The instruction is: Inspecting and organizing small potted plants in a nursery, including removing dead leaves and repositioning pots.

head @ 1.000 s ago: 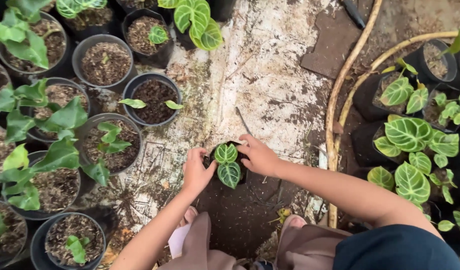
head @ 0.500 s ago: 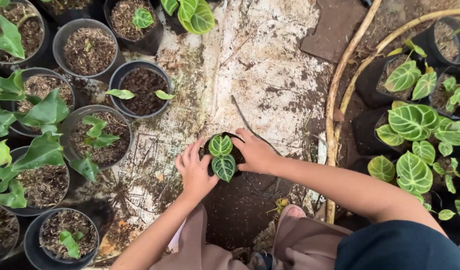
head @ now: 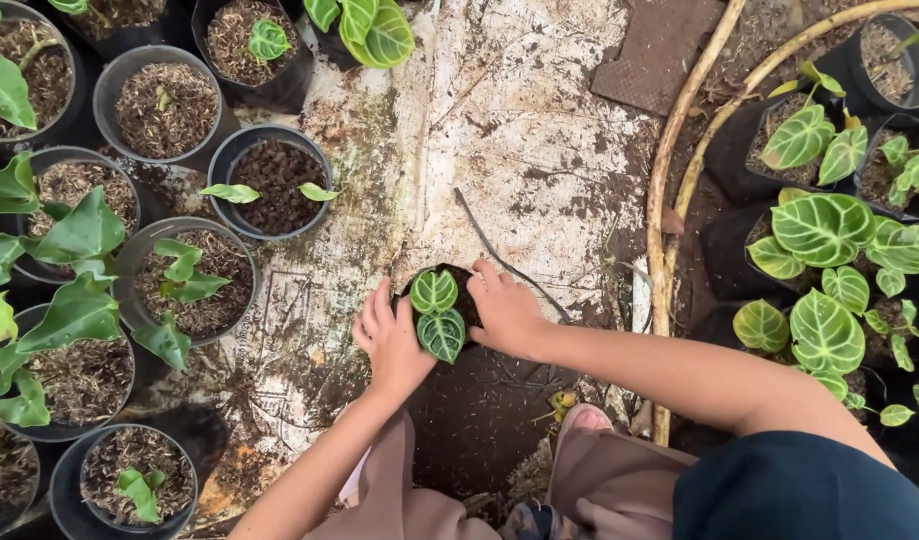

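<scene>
on a stained white ground sheet between rows of pots, the left hand and right hand are cupped around a small black pot with a two-leaf seedling. pressing too hard could snap its stem.

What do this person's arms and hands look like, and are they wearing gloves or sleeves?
No gloves: the left hand and the right hand are bare, with no rings or wristbands visible. Both forearms are uncovered. A dark blue sleeve covers the right upper arm. No sleeve shows on the left arm.
</scene>
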